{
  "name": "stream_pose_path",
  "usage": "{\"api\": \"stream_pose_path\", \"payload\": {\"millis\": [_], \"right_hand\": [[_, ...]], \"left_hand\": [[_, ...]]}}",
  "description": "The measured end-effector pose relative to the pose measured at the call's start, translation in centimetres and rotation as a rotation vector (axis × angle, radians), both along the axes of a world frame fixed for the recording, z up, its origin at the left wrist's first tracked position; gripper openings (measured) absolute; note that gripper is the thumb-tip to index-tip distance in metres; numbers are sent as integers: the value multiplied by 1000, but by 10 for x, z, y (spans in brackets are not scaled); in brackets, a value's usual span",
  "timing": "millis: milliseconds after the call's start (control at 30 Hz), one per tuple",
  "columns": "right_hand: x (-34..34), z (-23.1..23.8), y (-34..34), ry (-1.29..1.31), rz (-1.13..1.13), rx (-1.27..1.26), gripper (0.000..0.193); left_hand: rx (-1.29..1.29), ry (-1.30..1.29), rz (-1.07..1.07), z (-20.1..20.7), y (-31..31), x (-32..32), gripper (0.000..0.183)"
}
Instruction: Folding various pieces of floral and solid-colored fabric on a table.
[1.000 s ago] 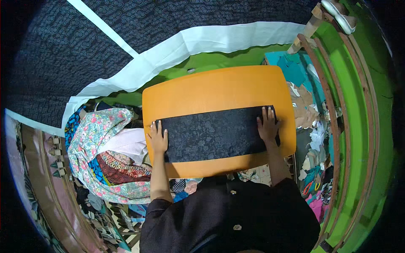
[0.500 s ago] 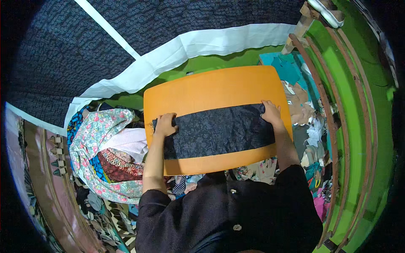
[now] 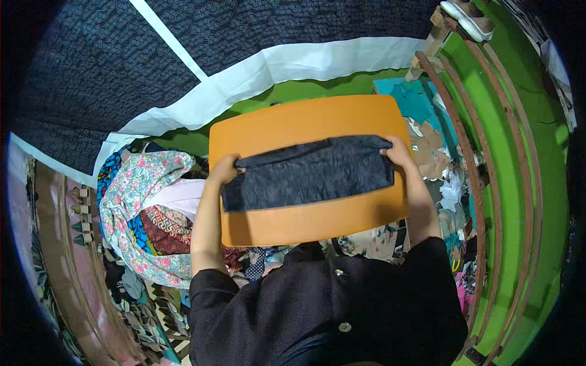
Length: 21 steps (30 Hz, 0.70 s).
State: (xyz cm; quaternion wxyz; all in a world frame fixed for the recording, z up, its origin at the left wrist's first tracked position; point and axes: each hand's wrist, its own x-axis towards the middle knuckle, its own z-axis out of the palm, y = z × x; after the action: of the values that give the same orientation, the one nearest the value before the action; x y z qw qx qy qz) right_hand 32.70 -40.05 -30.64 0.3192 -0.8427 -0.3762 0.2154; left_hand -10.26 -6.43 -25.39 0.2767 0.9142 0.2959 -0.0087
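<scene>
The left hand (image 3: pixel 226 170) and right hand (image 3: pixel 399 152) are clamped on opposite far corners of the black cloth (image 3: pixel 311 175), probably to spread its edge across the orange desk (image 3: pixel 293 124).

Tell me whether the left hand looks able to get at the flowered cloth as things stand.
Probably yes, once free: the left hand grips the dark cloth, but it is by the left edge of the orange tabletop, and nothing visible blocks the flowered cloth beyond.

Two bare hands (image 3: pixel 226 169) (image 3: pixel 400 152), one dark cloth (image 3: pixel 311 177) — one orange tabletop (image 3: pixel 299 121); one black shirt (image 3: pixel 293 305), two buttons (image 3: pixel 345 327) showing.
</scene>
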Motion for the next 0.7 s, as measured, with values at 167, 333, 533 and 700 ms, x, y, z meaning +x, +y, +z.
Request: {"api": "stream_pose_path", "payload": {"millis": [167,333,533,700], "right_hand": [[-28,55,3,-100,-96,294,30],[-72,31,-52,-476,-83,155,29],[-138,-42,-115,-265,-314,41,42],[-169,-17,-87,-548,-367,-17,51]], "left_hand": [[287,-85,43,53,-14,-21,24],[672,-286,-69,4,-66,-60,18],[242,3,103,-64,-122,-102,34],[303,-177,139,-39,-145,-75,52]]}}
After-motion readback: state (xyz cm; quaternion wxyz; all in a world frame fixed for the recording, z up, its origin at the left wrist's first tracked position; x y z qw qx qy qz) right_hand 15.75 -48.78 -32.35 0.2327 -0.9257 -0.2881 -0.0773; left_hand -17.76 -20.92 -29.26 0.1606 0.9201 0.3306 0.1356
